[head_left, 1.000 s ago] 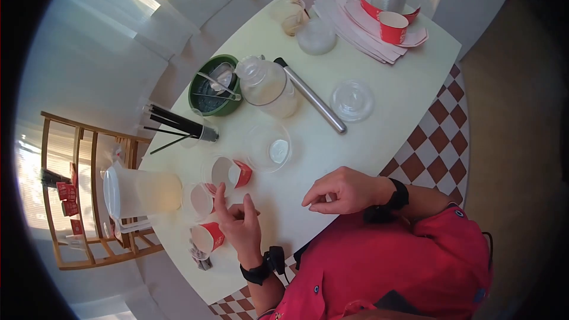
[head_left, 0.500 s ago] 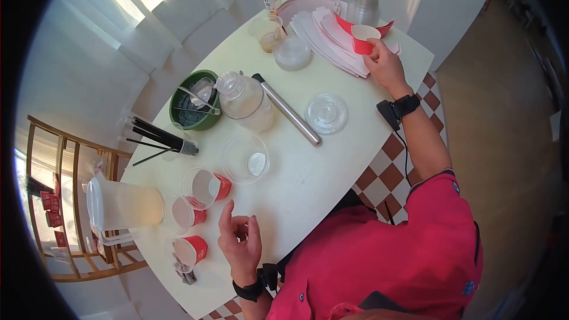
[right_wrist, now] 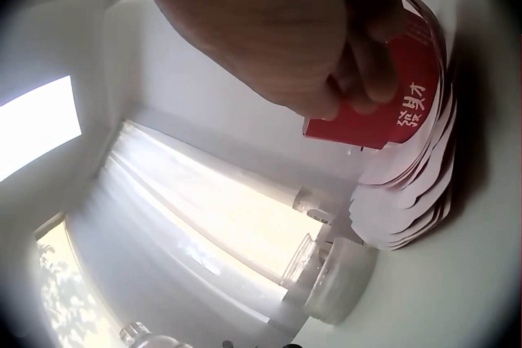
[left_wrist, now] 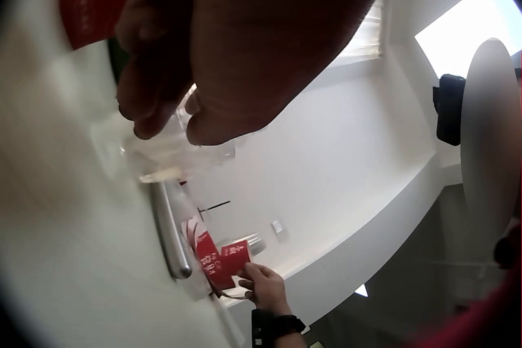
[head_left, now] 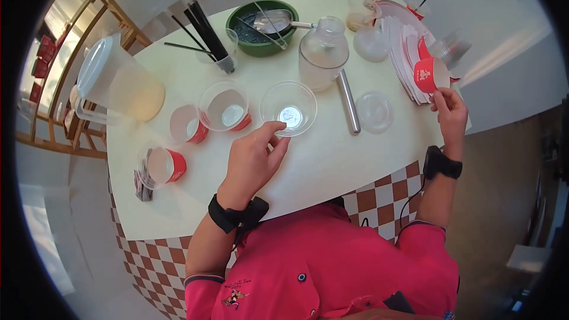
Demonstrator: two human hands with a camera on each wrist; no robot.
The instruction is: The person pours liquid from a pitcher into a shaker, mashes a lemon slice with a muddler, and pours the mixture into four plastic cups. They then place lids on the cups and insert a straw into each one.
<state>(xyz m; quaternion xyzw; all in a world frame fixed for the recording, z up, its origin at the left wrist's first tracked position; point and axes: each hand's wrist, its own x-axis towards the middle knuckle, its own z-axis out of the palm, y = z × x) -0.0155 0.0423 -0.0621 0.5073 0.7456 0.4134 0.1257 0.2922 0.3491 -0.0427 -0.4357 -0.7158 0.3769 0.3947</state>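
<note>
At the table's right end, my right hand pinches the lower edge of a red paper cup sleeve, curled into a ring, above a stack of flat sleeves. The right wrist view shows the thumb and fingers on the sleeve's red side. My left hand is over the front of the table, its fingers loosely bent. Its index fingertip overlaps the near rim of a clear plastic cup in the head view. Left of that hand stand clear cups in red sleeves.
A lidded pitcher stands at the left, with black straws in a cup behind. Further back are a green basin holding a scoop and a clear jar. A metal rod lies beside a clear lid.
My right hand has gone from the table's front edge to the sleeves and taken hold of the red one. My left hand has moved right, to the clear cup. The head view has turned.
</note>
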